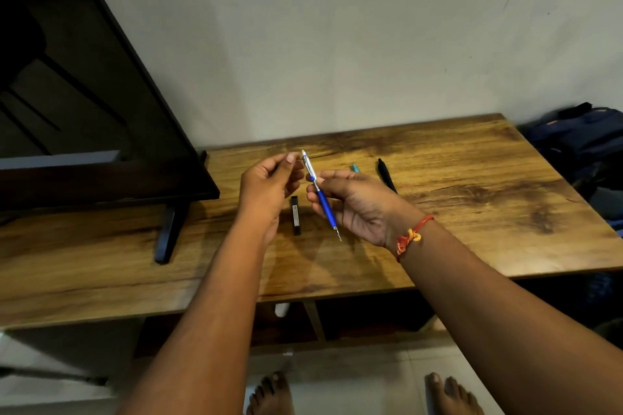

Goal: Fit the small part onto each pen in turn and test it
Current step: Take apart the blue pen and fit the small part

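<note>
Right hand (354, 209) pinches blue pen (324, 203) above counter (472, 212), tip pointing down. Left hand (269, 185) curled, fingertips just beside pen's white top end; cannot tell whether it pinches anything.

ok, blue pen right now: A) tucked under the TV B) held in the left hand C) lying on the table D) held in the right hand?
D: the right hand has its fingers curled round the blue pen, holding it above the table; the left hand is up near its top end.
</note>
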